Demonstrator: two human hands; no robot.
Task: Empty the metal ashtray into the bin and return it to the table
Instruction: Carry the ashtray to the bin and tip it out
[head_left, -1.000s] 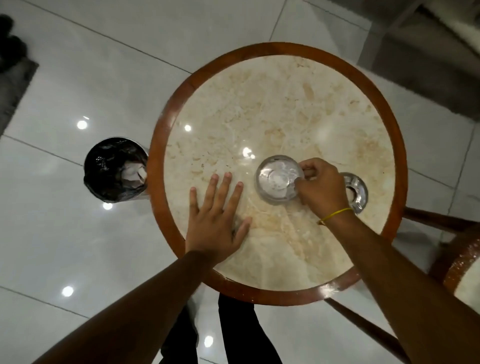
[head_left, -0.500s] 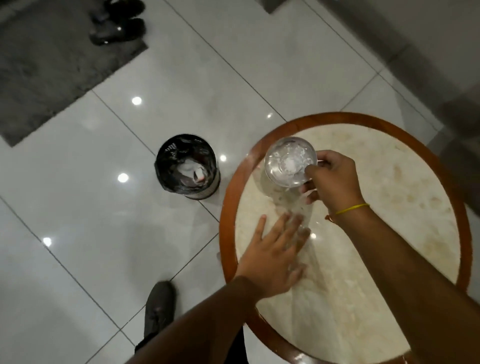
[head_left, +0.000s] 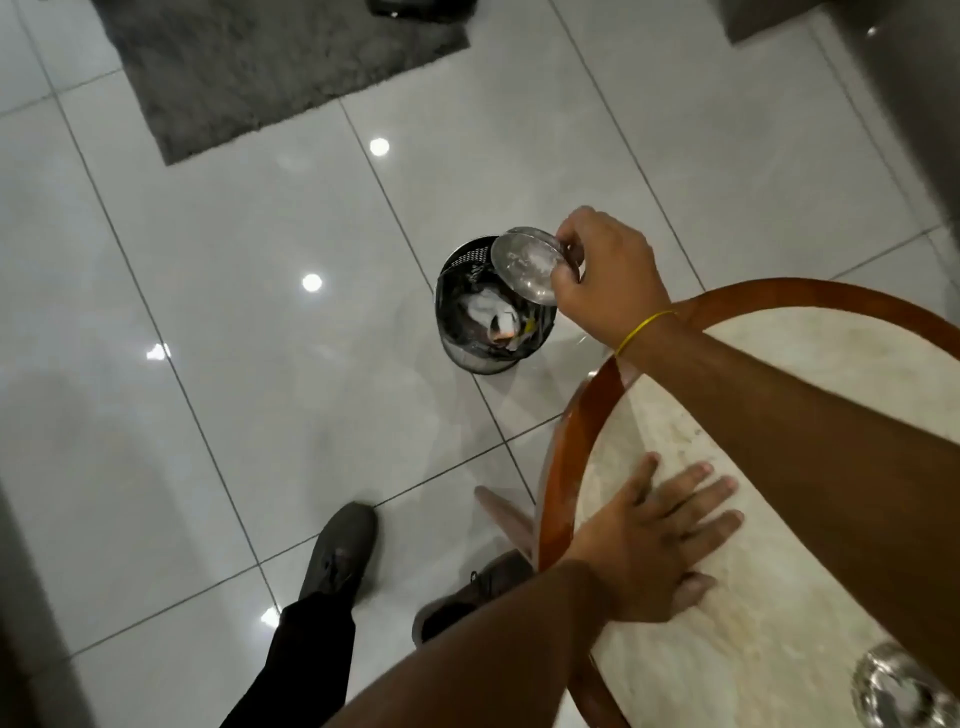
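The person is standing beside the round marble-topped counter and reaching out over the tiled floor. The right hand is pinching the metal ashtray by its rim, fingers closed on the near edge, and is tilting the dish over the bin. The ashtray is hanging above the bin's far-right side, not over its centre; part of the dish is overlapping the bin's rim as seen from above. The left hand is lying flat and spread wide on the counter near its wooden edge, holding nothing and apparently bracing the lean.

Risks noted:

1. Spill outside the bin. The dish is sitting off-centre, so ash sliding off the low edge could be landing on the rim or the floor rather than inside. The height above the bin cannot be judged from this view, and a high pour would be scattering fine ash wider.
2. Loss of grip. The hold is a rim pinch on smooth metal; a sharp shake to clear residue could be loosening it and dropping the ashtray into the bin among the crumpled paper already inside.
3. Balance. The person is leaning with weight through the left hand; the glossy floor could be letting a shoe slip.
4. A second metal piece is resting at the counter's lower edge; a careless return could be knocking it.
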